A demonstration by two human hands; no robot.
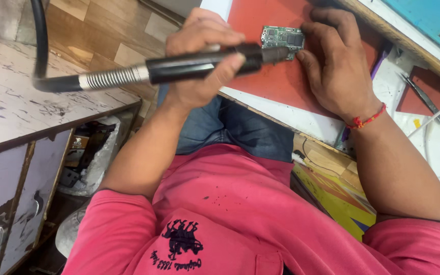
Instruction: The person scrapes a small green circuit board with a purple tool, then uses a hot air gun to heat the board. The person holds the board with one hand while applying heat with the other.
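Single head-worn camera, looking steeply down over wearer's chest and lap. Close range: pink shirt [240, 214] fills lower frame, workbench [281, 109] edge at top, cabinet [11, 168] at left. View tilted. No second view.

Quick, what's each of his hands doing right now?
Left hand: closed around the black tool handpiece.
Right hand: open, fingers pressing down the green circuit board.
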